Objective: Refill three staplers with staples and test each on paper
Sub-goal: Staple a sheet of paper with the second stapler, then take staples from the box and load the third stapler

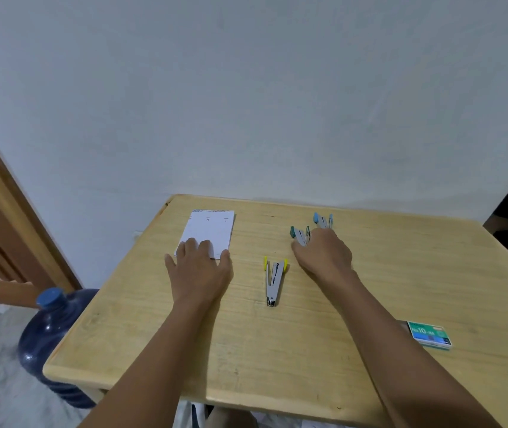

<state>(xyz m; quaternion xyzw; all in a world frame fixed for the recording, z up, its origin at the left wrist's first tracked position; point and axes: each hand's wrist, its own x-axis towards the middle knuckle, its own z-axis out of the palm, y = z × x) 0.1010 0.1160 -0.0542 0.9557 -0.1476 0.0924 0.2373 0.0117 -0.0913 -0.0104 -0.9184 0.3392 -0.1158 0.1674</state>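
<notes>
L hand (198, 267) flat on paper (212, 227) | R hand (323, 251) on grn stapler (299, 234)

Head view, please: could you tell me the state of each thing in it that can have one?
paper: flat on the table, near edge under the left hand
left hand: open, fingers flat
right hand: fingers on the green stapler, grip unclear
blue stapler: lying just beyond the right hand
yellow stapler: lying untouched between the hands, arms splayed
staple box: closed, lying flat
water bottle: capped, upright
</notes>
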